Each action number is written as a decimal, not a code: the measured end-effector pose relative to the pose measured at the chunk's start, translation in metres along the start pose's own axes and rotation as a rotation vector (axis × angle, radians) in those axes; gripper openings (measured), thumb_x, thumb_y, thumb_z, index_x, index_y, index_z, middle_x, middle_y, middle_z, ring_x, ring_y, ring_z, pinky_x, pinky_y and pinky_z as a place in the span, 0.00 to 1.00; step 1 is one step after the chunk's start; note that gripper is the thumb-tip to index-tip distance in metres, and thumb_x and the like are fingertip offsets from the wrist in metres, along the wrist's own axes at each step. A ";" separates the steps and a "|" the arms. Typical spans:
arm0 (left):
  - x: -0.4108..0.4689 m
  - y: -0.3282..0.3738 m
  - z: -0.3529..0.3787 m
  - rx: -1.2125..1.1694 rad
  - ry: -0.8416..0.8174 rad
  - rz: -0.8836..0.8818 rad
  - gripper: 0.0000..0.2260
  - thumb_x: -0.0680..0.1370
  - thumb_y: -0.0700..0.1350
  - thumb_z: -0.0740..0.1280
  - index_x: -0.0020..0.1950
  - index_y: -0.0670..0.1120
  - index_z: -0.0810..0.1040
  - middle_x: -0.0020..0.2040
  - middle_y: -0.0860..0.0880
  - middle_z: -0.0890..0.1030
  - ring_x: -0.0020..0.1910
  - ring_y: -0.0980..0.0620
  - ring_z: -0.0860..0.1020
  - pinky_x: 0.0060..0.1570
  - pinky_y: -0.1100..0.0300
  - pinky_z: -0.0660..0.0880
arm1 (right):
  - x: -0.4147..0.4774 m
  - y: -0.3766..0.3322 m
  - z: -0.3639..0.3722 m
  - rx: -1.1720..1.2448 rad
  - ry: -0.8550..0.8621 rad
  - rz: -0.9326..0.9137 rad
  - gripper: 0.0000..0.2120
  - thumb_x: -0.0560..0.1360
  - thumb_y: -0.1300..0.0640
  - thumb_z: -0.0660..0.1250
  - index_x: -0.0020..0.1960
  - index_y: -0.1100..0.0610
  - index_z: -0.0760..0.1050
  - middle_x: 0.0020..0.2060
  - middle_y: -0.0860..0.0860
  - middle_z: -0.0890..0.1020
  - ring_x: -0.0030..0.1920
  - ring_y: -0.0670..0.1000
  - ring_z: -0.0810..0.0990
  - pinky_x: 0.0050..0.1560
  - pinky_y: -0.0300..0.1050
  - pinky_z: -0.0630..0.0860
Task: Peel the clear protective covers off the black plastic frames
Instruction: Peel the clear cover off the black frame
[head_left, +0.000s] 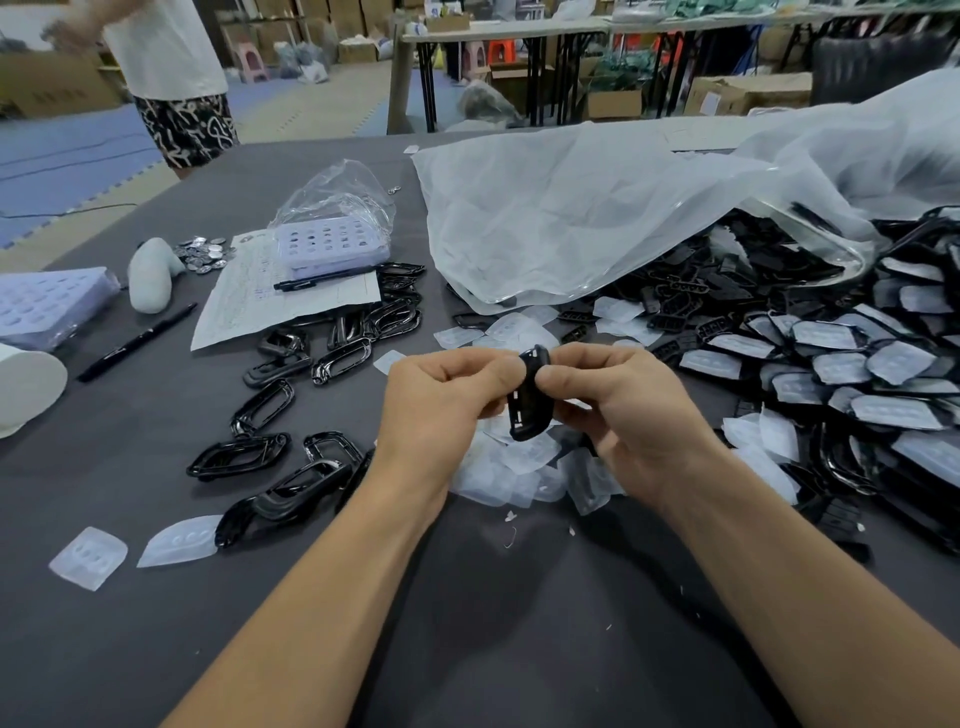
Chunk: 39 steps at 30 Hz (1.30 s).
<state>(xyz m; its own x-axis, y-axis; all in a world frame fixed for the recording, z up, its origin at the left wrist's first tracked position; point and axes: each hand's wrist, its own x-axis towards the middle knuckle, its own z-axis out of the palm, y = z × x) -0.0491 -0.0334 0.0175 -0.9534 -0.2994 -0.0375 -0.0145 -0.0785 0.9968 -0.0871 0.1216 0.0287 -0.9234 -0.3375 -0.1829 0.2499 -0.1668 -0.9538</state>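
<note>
A black plastic frame stands on edge above the middle of the table, held between both hands. My left hand pinches its upper left side with curled fingers. My right hand pinches its right side, thumb against the rim. Whether a clear cover is still on this frame cannot be told. Below the hands lies a heap of peeled clear covers. Bare black frames lie scattered to the left. A large pile of covered frames spills from a plastic bag on the right.
A big translucent bag lies at the back right. On the left are papers with a pen, a lilac tray in a bag, coins, a marker and a white roll. A person stands at the far left corner.
</note>
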 end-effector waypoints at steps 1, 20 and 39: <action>0.001 0.000 -0.001 0.002 0.002 0.002 0.06 0.74 0.37 0.76 0.40 0.47 0.89 0.39 0.42 0.86 0.38 0.48 0.79 0.45 0.57 0.81 | -0.001 0.000 0.000 -0.026 0.001 -0.004 0.09 0.72 0.69 0.72 0.36 0.58 0.85 0.37 0.56 0.86 0.44 0.57 0.80 0.50 0.49 0.75; 0.006 0.003 -0.004 -0.327 0.035 -0.116 0.06 0.79 0.37 0.71 0.53 0.45 0.86 0.42 0.47 0.87 0.36 0.54 0.79 0.40 0.64 0.80 | -0.002 0.001 -0.004 -0.147 -0.110 -0.051 0.07 0.73 0.67 0.75 0.39 0.57 0.86 0.37 0.57 0.86 0.35 0.49 0.80 0.40 0.40 0.78; 0.003 0.001 -0.005 -0.121 0.005 -0.029 0.07 0.71 0.36 0.77 0.46 0.47 0.90 0.43 0.45 0.88 0.37 0.52 0.83 0.46 0.55 0.79 | -0.002 0.004 0.001 -0.265 0.053 -0.171 0.13 0.72 0.67 0.75 0.35 0.52 0.86 0.33 0.53 0.86 0.33 0.48 0.78 0.37 0.38 0.77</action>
<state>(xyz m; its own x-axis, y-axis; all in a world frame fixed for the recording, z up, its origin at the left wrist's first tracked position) -0.0503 -0.0390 0.0179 -0.9517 -0.2996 -0.0672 -0.0057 -0.2016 0.9794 -0.0843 0.1206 0.0258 -0.9611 -0.2755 -0.0205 0.0121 0.0322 -0.9994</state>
